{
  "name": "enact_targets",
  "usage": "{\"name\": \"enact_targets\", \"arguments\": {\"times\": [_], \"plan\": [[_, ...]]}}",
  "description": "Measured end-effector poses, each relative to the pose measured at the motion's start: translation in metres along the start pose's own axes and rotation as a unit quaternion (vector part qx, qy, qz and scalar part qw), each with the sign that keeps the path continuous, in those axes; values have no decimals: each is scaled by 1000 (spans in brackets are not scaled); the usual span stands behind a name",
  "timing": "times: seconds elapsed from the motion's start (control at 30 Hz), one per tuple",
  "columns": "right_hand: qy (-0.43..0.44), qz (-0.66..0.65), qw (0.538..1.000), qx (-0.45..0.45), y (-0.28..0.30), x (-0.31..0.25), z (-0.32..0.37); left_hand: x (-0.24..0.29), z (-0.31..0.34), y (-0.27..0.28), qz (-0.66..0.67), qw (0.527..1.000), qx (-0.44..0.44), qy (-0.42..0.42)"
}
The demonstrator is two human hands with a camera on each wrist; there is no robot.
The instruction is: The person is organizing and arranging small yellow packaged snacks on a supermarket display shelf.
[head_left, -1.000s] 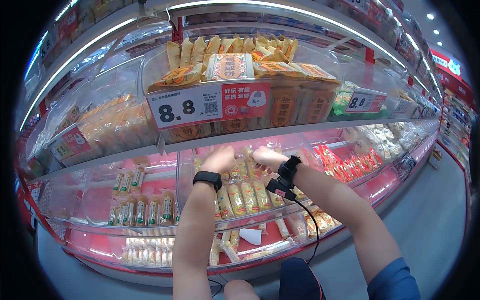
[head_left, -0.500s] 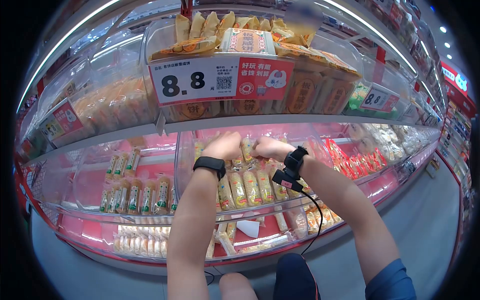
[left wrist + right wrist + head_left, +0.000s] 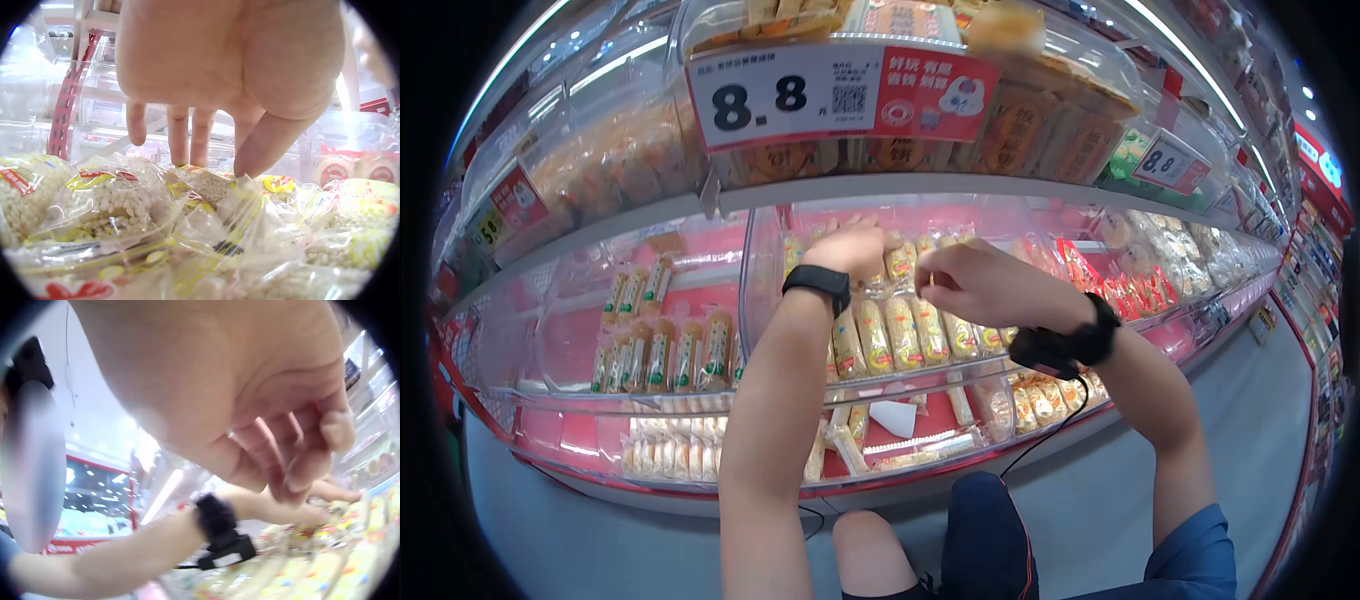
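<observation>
Left hand (image 3: 850, 250): reaching into the clear bin, its straight fingers pointing down and touching the wrapped grain rolls; its grip is being open.
Right hand (image 3: 978, 285): hovering above the rolls to the left hand's right, its fingers curling loosely; its grip is being open, holding nothing.
Wrapped grain rolls (image 3: 900, 335): standing in rows inside the bin, below and around the hands, their clear wrappers showing yellow and red print.
Green-labelled rolls (image 3: 662, 352): standing left of the bin.
Red packets (image 3: 1135, 292): lying right of the rows.
White slip (image 3: 893, 418): lying on the lower shelf, in front of the bin.
Price sign (image 3: 840, 98): hanging above, reading 8.8.
Wrists: wearing black straps.
</observation>
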State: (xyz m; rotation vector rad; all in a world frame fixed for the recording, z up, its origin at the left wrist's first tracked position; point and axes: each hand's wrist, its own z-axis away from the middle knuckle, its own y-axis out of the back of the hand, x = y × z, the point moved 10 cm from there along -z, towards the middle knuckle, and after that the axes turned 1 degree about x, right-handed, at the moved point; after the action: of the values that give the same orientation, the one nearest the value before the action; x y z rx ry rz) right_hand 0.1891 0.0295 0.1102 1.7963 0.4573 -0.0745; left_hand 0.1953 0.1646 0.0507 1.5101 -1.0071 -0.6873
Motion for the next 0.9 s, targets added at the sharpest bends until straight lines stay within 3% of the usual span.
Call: {"name": "enact_targets", "arguments": {"times": [0.1,0.17,0.27,0.33,0.37,0.4,0.47,0.5,0.63,0.7,0.77,0.8,0.83,0.9], "plan": [[-17,-159,952,-261,-48,-37,62,-2,-1,0,20,999,48,8],[-22,-79,916,-392,-104,-27,89,-5,-6,-3,24,999,17,12],[-4,111,931,-348,-196,55,108,1,-4,-3,16,1000,1,-3],[-164,115,894,-400,-219,83,96,-3,-8,-2,28,1000,7,-11],[-132,169,882,-420,-248,102,92,-6,-10,-1,23,1000,14,-13],[-174,186,888,-384,-276,133,91,-5,-9,-2,17,1000,19,-14],[-309,192,887,-284,-250,135,82,-2,-7,0,17,1000,17,-12],[-251,203,927,-191,-254,141,73,0,-4,3,16,1000,17,-10],[-345,130,915,-164,-256,167,79,3,0,5,19,1000,13,-8],[-327,143,912,-204,-257,159,79,5,-2,5,25,1000,-9,-12],[-341,147,914,-161,-232,137,75,2,-4,4,22,1000,0,-14],[-343,200,893,-211,-240,142,80,3,-4,4,22,1000,6,-14],[-271,243,912,-190,-242,134,77,3,-4,3,24,1000,6,-14],[-279,250,886,-272,-239,124,91,3,-2,5,22,1000,5,-13]]}}
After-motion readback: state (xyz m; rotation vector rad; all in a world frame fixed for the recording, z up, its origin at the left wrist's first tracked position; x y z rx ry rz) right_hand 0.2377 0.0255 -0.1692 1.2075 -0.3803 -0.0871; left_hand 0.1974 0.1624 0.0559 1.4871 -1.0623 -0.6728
